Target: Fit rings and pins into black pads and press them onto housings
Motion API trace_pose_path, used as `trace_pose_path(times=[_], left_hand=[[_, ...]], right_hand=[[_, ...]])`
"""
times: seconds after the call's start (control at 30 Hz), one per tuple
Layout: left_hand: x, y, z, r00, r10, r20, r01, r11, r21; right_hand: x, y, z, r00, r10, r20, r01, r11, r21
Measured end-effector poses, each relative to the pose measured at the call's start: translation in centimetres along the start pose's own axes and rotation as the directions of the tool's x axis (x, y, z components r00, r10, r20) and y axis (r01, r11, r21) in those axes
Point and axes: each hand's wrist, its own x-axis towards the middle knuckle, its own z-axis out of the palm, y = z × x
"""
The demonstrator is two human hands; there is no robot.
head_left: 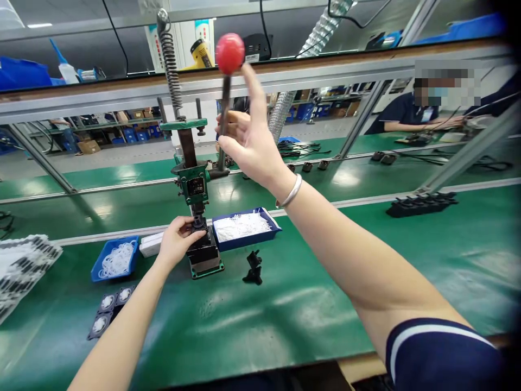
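Note:
A green hand press [194, 183] stands on the green bench, with a long lever topped by a red ball [230, 53]. My right hand [250, 127] is wrapped round the lever's shaft below the ball, its index finger stretched up beside the ball. Down at the press base, my left hand [179, 239] pinches a small black part [198, 221] under the ram, its thumb and fingers on either side. Two small black pieces [254, 267] lie on the bench to the right of the press.
A blue tray of white strips [244, 226] sits right of the press, a blue tray of white rings [118, 259] left. Black square parts [106, 312] lie near my left forearm. Stacked white pieces [24, 266] are far left. A co-worker [407, 111] sits beyond the frame.

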Motion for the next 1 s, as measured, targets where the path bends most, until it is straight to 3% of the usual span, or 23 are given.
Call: trace_pose_path(times=[0.1, 0.2, 0.33, 0.4, 0.47, 0.6, 0.7, 0.8, 0.83, 0.9, 0.97, 1.0], left_hand=[[-2.0, 1.1, 0.5, 1.000, 0.010, -0.010, -0.010, 0.999, -0.036], [-3.9, 2.1, 1.6, 0.998, 0.061, -0.026, -0.061, 0.998, -0.021], [-5.6, 2.6, 4.3, 0.985, 0.171, 0.001, -0.170, 0.981, 0.094], [-5.9, 2.6, 6.2, 0.964, 0.267, 0.005, -0.263, 0.947, 0.182], [-6.0, 2.3, 8.3, 0.923, 0.385, -0.010, -0.368, 0.888, 0.276], [-5.7, 1.1, 13.2, 0.852, 0.523, -0.021, -0.481, 0.798, 0.363], [-6.8, -0.1, 17.1, 0.848, 0.530, 0.026, -0.501, 0.784, 0.367], [-9.5, -1.3, 20.2, 0.820, 0.549, 0.161, -0.569, 0.752, 0.334], [-10.5, -1.8, 21.0, 0.787, 0.571, 0.234, -0.617, 0.726, 0.304], [-12.3, -2.8, 22.2, 0.670, 0.621, 0.407, -0.731, 0.648, 0.214], [-13.5, -3.6, 23.1, 0.565, 0.652, 0.505, -0.800, 0.583, 0.142], [-13.8, -3.9, 23.4, 0.544, 0.654, 0.525, -0.811, 0.570, 0.131]], right_hand=[[-1.9, -0.1, -0.8, 0.996, 0.062, 0.062, -0.066, 0.995, 0.069], [-7.6, -1.7, -1.3, 0.973, 0.194, 0.124, -0.209, 0.970, 0.121], [-16.2, -4.7, -1.6, 0.853, 0.390, 0.347, -0.430, 0.902, 0.045], [-19.0, -5.9, -1.6, 0.792, 0.472, 0.387, -0.505, 0.863, -0.017], [-20.6, -6.6, -1.4, 0.765, 0.555, 0.326, -0.568, 0.821, -0.065], [-23.0, -5.8, -1.8, 0.748, 0.661, 0.055, -0.645, 0.744, -0.173], [-25.4, -2.7, -4.3, 0.716, 0.696, -0.055, -0.680, 0.678, -0.281], [-27.9, 3.1, -9.4, 0.640, 0.732, -0.233, -0.748, 0.522, -0.411], [-28.6, 5.5, -11.6, 0.619, 0.729, -0.294, -0.765, 0.475, -0.434], [-30.0, 10.5, -16.0, 0.571, 0.710, -0.413, -0.803, 0.378, -0.461], [-31.2, 15.0, -20.0, 0.529, 0.669, -0.522, -0.834, 0.296, -0.465], [-31.7, 16.9, -21.7, 0.511, 0.644, -0.570, -0.847, 0.265, -0.461]])
